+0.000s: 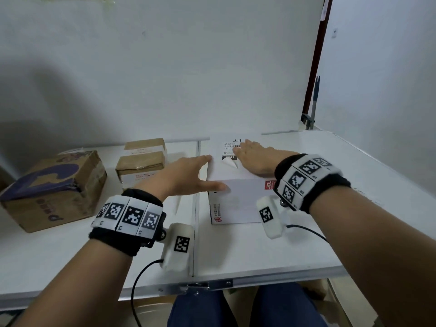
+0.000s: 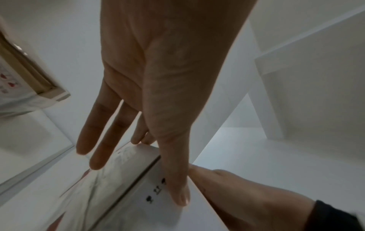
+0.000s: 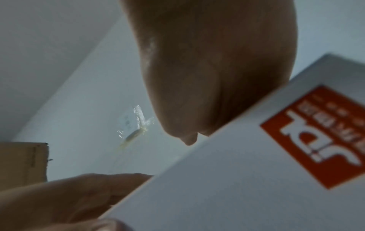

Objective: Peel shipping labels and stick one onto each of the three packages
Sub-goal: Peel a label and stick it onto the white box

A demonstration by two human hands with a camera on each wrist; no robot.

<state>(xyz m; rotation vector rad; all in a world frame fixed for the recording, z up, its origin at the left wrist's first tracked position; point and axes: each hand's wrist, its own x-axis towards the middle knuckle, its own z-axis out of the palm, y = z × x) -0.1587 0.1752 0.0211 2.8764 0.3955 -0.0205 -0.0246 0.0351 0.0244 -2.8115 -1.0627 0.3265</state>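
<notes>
A white box (image 1: 238,197) with a red logo (image 3: 316,137) sits on the table right of centre. A printed shipping label (image 1: 230,147) lies on its far top, and the label's near corner (image 1: 230,163) curls up. My right hand (image 1: 253,159) lies flat on the label, fingers straight. My left hand (image 1: 188,175) is at the box's left edge with straight fingers. Its thumb (image 2: 177,187) rests on the box top (image 2: 138,203). At the left stand a large brown carton with purple print (image 1: 54,187) and smaller brown taped parcels (image 1: 141,161).
The white folding table (image 1: 306,244) has a seam (image 1: 197,220) down its middle, and a wall stands close behind. A red pole (image 1: 316,67) and a grey handle lean at the back right. A scrap of clear tape (image 3: 136,125) lies on the table.
</notes>
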